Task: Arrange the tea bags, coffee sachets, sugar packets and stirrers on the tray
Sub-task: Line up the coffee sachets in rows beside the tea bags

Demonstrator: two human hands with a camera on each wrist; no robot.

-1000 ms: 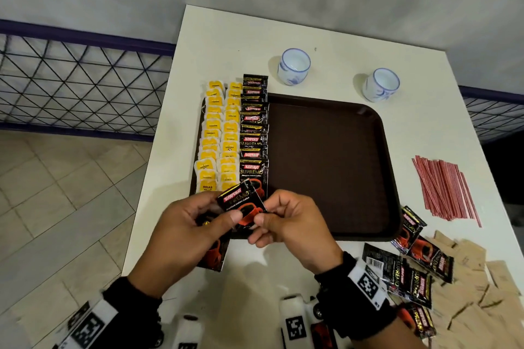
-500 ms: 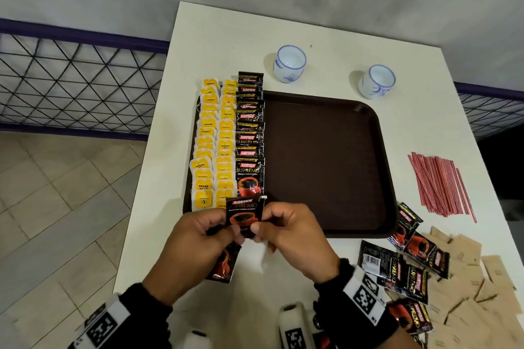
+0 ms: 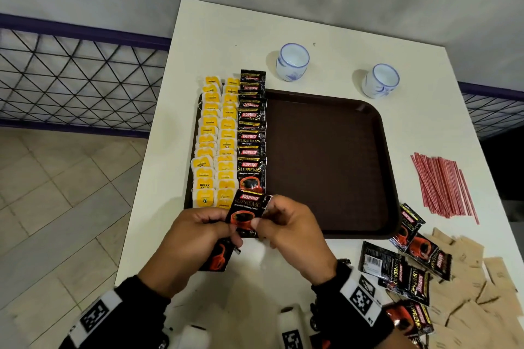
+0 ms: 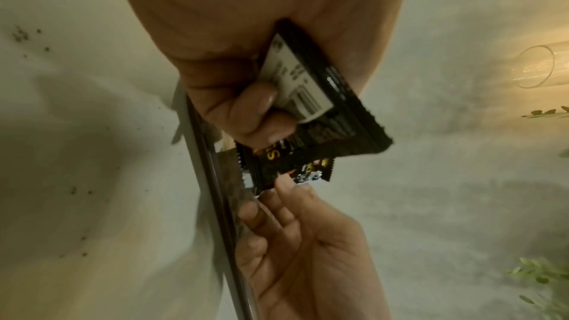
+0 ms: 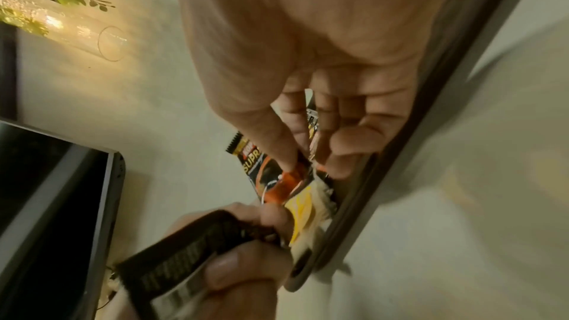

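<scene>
While tea bags [image 3: 215, 142] and a coffee column [image 3: 251, 133] fill the tray's [image 3: 326, 161] left, both hands pinch one sachet [image 3: 246, 214]; the left hand [image 3: 195, 235] also grips spares, the right hand [image 3: 292, 232] nothing else; stirrers [image 3: 442, 184], sugar packets [image 3: 482, 286] and loose sachets [image 3: 402, 266] wait on the counter [image 3: 283, 286].

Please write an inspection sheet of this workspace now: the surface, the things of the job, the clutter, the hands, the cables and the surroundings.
Surface: white table; brown tray on it, right part bare.
Job's things: two columns of yellow tea bags and one column of coffee sachets at the tray's left; loose coffee sachets, brown sugar packets and red stirrers on the table right of the tray.
Clutter: two white cups beyond the tray.
Hands: left hand and right hand both pinch one coffee sachet at the tray's near edge; left hand holds further sachets underneath.
Cables: nothing seen.
Surroundings: wire mesh railing, tiled floor, grey wall.
</scene>
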